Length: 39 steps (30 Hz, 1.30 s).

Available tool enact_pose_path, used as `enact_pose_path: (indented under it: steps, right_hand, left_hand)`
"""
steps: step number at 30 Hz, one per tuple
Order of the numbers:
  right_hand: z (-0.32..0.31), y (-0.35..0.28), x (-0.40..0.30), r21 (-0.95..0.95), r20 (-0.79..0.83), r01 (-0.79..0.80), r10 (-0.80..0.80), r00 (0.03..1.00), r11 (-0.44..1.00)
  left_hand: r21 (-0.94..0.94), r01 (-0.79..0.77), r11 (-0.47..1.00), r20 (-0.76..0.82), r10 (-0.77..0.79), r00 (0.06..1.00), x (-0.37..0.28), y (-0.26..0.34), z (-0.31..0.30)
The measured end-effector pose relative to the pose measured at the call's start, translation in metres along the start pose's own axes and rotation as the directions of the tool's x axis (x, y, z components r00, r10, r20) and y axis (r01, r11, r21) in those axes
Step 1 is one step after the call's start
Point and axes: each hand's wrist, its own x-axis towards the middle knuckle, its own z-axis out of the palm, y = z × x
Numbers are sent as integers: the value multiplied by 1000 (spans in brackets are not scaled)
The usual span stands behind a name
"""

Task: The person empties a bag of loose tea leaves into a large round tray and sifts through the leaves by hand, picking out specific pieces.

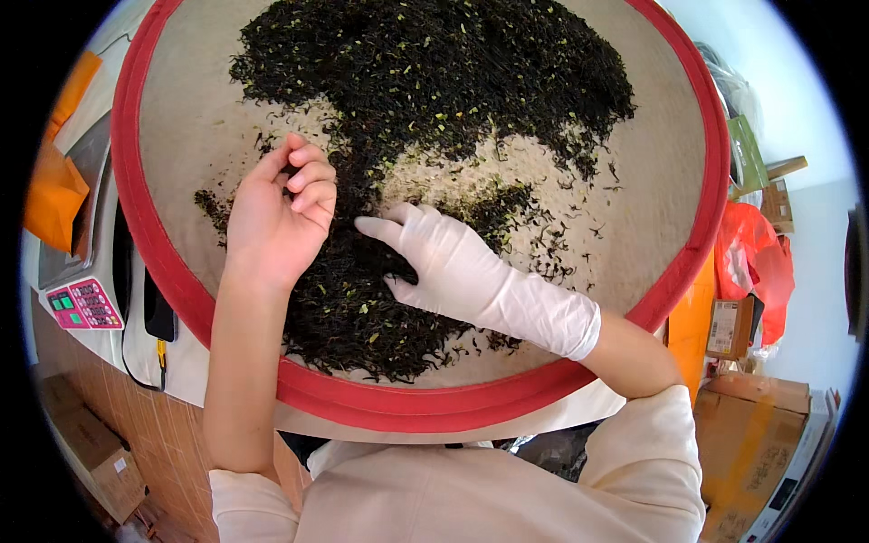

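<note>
Dark, twisted dried leaves, likely tea (434, 68), with yellow-green bits among them, lie in a big heap on a round cloth-lined tray (652, 170) with a red rim. A smaller pile (366, 326) spreads nearer my body. My left hand (285, 190) is bare, its palm turned up and fingers curled, above the leaves at the left. Dark bits show between those fingers; whether they are held is unclear. In a white glove, my right hand (441, 258) reaches into the smaller pile, thumb and forefinger spread apart around leaves. Its other fingertips are hidden.
Left of the tray stand a digital scale (85, 305), a black phone (160, 312) with a cable, and an orange bag (58, 197). On the right are a red plastic bag (753, 251) and cardboard boxes (747, 434). Another carton (95, 448) sits on the floor.
</note>
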Motion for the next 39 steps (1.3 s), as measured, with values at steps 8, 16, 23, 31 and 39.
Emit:
enact_pose_path:
  steps: [8,16,23,31,39]
  right_hand:
    - [-52,35,-16,557,-196,-234,400,895,797]
    - [-55,20,-23,832,65,-126,130,989,540]
    - [-63,52,-34,562,-8,-224,275,961,796]
    - [-39,35,-37,283,-14,316,-326,945,905]
    - [-81,48,-61,461,107,-63,15,994,885]
  left_hand:
    - [5,-18,1000,3,18,1000,-2,-2,8]
    - [17,-11,1000,-2,11,1000,1,-1,3]
    - [33,-26,999,-15,27,1000,0,-2,6]
    - [31,-27,999,-15,28,999,1,-2,4]
    - [44,-39,998,-32,40,999,-1,-3,6]
